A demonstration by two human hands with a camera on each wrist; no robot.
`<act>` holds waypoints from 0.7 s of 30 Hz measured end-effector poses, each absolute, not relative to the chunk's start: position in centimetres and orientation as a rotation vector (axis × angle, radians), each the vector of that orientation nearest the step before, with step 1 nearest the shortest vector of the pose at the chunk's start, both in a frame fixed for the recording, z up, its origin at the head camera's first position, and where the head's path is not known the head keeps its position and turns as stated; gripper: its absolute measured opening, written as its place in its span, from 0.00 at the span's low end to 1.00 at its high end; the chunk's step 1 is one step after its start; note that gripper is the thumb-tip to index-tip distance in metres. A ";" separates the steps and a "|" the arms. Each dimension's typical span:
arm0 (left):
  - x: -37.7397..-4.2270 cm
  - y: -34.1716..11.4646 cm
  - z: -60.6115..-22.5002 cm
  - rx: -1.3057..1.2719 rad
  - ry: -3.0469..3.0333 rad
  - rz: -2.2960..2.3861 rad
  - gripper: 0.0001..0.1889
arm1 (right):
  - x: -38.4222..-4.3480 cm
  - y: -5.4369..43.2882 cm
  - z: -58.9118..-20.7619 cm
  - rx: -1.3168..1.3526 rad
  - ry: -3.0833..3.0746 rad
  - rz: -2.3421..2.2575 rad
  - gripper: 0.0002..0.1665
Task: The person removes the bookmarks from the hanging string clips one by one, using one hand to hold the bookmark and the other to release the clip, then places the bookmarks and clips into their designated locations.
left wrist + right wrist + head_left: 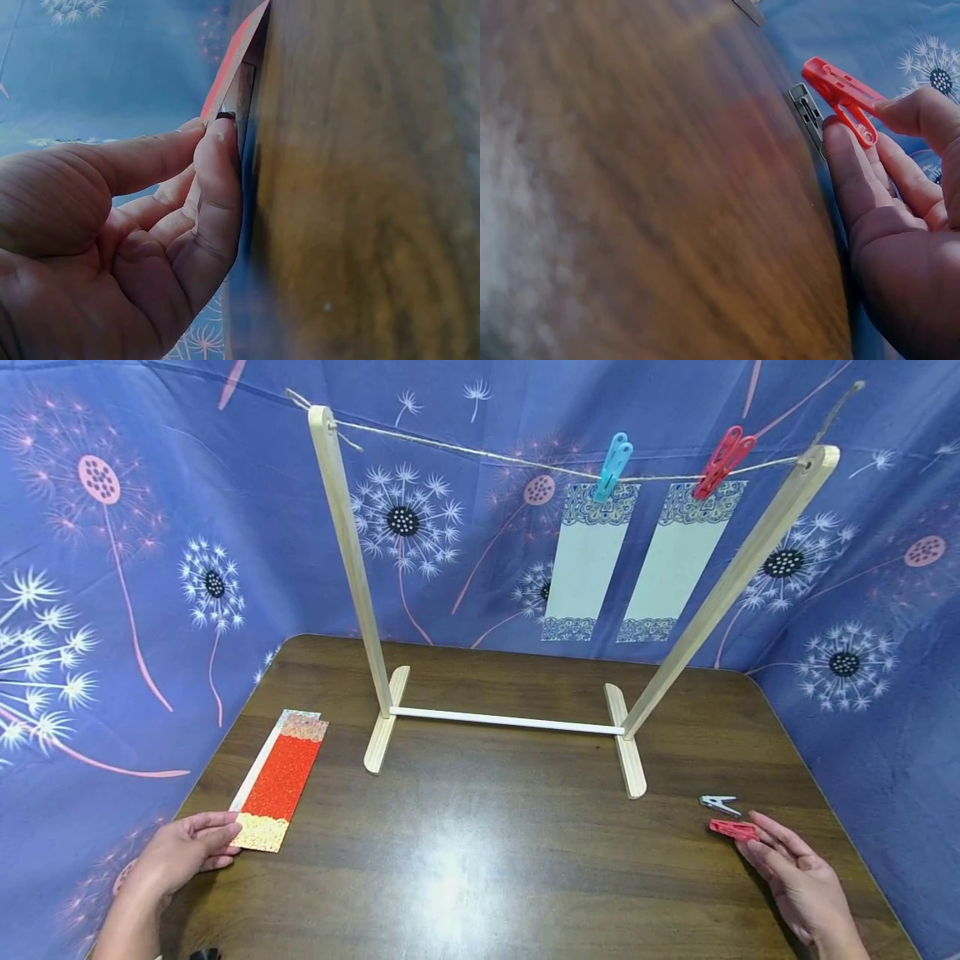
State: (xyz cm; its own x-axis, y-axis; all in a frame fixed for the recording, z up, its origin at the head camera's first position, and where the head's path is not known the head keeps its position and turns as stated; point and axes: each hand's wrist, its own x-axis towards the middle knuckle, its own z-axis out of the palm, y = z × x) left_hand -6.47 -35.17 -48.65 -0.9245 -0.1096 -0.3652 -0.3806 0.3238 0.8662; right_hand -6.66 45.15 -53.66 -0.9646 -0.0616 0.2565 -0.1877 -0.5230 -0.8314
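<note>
My left hand (183,852) pinches the lower corner of a red glittery paper strip (279,777) with gold patterned ends, between thumb and fingers. Partly under it lies a white strip (258,764), of which only the left edge and top show. At the right, my right hand (806,877) pinches a red clothespin (731,829) by its handle end. In the right wrist view the red clothespin (844,97) is tilted just above the tabletop. Just beyond it a pale grey clothespin (718,803) lies on the table.
A wooden stand (351,560) carries a string (465,447). A blue clothespin (613,467) and another red clothespin (723,462) hold two patterned white strips (588,564) on its right part. A white rod (506,720) joins the stand's feet on the brown table (480,827).
</note>
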 end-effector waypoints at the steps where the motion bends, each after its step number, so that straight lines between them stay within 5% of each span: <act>1: -6.5 -35.2 -48.7 -0.451 2.352 1.631 0.24 | -6.6 45.2 -53.6 0.379 -1.525 2.637 0.32; 13: -6.2 -35.4 -48.6 -0.569 2.343 1.589 0.18 | -6.2 45.9 -52.6 0.082 -2.144 2.273 0.29; 21: -6.1 -35.4 -48.5 -0.603 2.363 1.554 0.15 | -6.2 46.3 -52.8 0.190 -2.115 2.259 0.28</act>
